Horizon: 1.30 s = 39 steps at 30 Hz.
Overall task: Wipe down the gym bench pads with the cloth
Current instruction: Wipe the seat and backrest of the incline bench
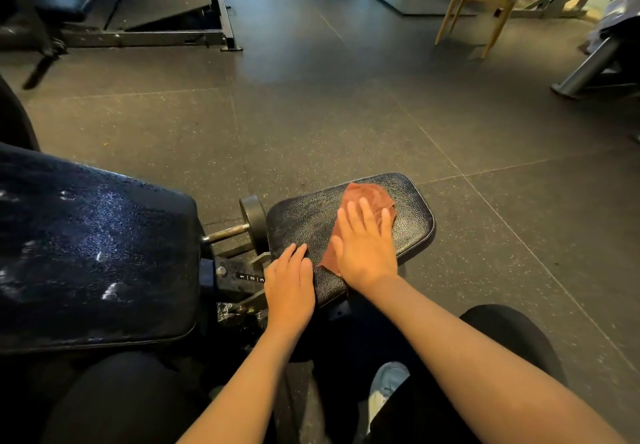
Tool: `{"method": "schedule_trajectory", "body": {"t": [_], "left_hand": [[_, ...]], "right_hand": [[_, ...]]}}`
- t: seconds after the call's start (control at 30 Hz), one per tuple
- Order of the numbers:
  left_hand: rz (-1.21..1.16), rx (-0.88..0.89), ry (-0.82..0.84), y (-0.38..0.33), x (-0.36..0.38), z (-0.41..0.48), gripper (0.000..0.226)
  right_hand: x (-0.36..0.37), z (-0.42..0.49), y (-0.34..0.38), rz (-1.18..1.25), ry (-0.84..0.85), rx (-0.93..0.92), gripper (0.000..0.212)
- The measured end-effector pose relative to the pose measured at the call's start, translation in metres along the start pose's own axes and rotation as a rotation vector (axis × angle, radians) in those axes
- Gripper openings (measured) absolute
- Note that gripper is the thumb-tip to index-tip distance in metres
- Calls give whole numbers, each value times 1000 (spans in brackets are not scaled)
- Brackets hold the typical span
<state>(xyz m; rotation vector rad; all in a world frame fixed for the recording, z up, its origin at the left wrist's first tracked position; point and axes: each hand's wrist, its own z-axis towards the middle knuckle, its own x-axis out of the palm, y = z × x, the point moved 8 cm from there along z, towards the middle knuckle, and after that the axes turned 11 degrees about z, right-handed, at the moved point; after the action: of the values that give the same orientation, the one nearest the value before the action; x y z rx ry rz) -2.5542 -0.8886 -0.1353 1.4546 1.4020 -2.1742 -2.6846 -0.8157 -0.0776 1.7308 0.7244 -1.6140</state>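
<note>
While right hand (363, 249) presses cloth (369, 194) on pad (412, 215), left hand (289, 287) on edge

We're looking at a small black seat pad (412, 227) over the speckled rubber floor (311, 125), with a reddish-brown cloth (367, 196) spread on it. Our right hand (363, 253) lies flat on the cloth, and our left hand (289, 284) rests on the pad's near corner.
</note>
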Motion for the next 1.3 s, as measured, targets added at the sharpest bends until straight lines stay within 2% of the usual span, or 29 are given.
{"method": "schedule_trajectory", "body": {"t": [0.1, 0.2, 0.27, 0.33, 0.4, 0.47, 0.57, 0.63, 0.73, 0.8, 0.9, 1.0, 1.07, 1.2, 1.3], "left_hand": [[-192, -93, -56, 13, -7, -2, 57], [-111, -40, -59, 3, -6, -4, 46], [-13, 63, -39, -10, 3, -4, 54], [66, 100, 13, -17, 15, -5, 60], [107, 105, 63, -23, 24, -9, 56], [102, 104, 56, -28, 23, -13, 58], [13, 106, 0, -32, 15, -10, 68], [-49, 85, -20, -30, 14, -6, 70], [-45, 65, -1, -25, 18, -2, 72], [-36, 45, 20, -22, 21, -3, 72], [-61, 29, 40, -21, 23, -7, 63], [-92, 47, 23, -24, 18, -8, 61], [-169, 44, -2, -24, 15, -8, 63], [-338, 16, -27, -14, 18, -7, 54], [-195, 102, -31, -20, 20, -8, 56]], "right_hand": [[21, -15, 32, 15, 11, -158, 61], [33, -32, 42, 0, 138, -278, 61], [20, -31, 34, -42, 130, -333, 60], [2, -17, -2, -68, 88, -199, 55], [-22, -11, -42, -78, -54, -16, 55], [-27, -13, -55, -63, -98, 79, 56], [-12, -22, -23, -34, -123, 35, 55], [9, -36, 5, 33, -53, -68, 54], [25, -50, 14, -22, 36, -243, 50], [4, -40, -10, -84, -32, -204, 53], [-24, -25, -62, -67, -111, 56, 57], [-23, -28, -54, -28, -209, 127, 56], [-1, -37, -23, -29, -191, 49, 55], [43, -69, 25, -22, -60, -271, 51], [29, -58, 10, -58, -60, -319, 51]]}}
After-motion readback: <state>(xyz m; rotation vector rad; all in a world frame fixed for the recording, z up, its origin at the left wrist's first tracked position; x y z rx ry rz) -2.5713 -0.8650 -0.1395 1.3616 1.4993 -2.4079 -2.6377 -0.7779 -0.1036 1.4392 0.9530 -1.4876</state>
